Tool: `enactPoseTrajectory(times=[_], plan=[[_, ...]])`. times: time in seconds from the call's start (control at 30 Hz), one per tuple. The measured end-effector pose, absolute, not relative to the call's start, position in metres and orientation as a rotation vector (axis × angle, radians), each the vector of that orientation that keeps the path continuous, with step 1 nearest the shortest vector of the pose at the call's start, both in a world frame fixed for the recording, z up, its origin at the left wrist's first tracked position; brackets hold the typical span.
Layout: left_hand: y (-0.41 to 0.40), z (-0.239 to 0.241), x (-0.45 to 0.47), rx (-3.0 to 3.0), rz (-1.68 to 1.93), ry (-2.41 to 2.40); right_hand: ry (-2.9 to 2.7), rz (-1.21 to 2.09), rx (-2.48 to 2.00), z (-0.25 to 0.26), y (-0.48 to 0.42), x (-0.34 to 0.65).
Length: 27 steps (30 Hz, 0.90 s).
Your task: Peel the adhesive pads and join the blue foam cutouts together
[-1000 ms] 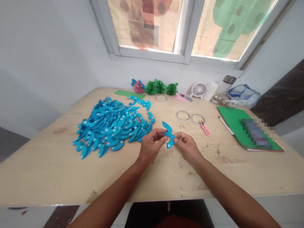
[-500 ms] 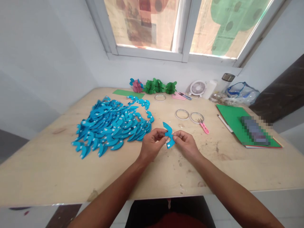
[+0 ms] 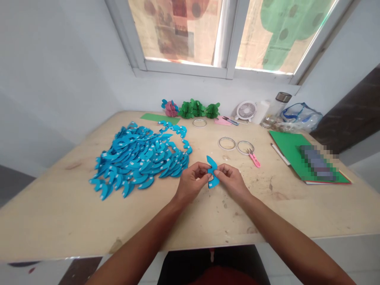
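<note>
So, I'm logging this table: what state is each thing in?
Left hand: pinching blue piece
Right hand: pinching blue piece
Blue piece: held by both hands
Blue pile: loosely heaped
Pink snips: lying, blades apart
Tape rolls: lying flat
Bottle: capped
Fan: standing, running unclear

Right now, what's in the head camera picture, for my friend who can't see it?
A person's left grip and right grip hold a curved blue piece over a wooden table. A pile of similar blue pieces lies left; two thin rings and pink-handled snips lie right.
</note>
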<state>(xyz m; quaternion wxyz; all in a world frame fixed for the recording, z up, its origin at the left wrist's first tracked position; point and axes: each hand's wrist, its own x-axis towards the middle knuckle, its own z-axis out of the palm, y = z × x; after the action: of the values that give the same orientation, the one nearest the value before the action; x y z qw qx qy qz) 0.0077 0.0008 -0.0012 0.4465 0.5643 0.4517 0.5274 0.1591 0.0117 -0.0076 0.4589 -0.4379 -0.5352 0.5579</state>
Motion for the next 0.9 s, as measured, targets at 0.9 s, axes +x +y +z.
enactPoseTrajectory(times=[0.9], plan=[[0.002,0.005,0.007,0.981,1.253,0.909,-1.393,1.374,-0.961,-0.002,0.007,0.155]])
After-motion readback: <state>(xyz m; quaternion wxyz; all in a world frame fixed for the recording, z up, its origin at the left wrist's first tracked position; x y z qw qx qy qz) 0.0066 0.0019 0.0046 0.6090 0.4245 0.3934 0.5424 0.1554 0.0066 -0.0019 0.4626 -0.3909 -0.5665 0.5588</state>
